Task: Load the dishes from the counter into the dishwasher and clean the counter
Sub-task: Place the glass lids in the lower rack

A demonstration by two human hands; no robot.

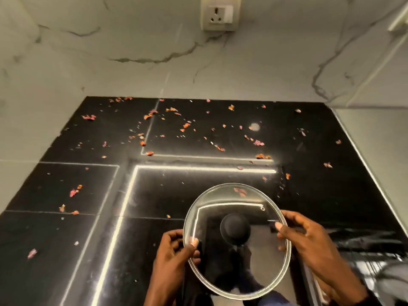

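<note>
Head view: left hand and right hand pinch one glass lid by opposite rims above a black tabletop strewn with petals; one wall socket.

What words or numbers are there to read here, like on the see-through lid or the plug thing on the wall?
There is no text to read anywhere in this picture.
Glass lid: no words or numbers show on it.
Wall socket: no label or brand shows.
Counter: only scattered scraps, no writing.
</note>
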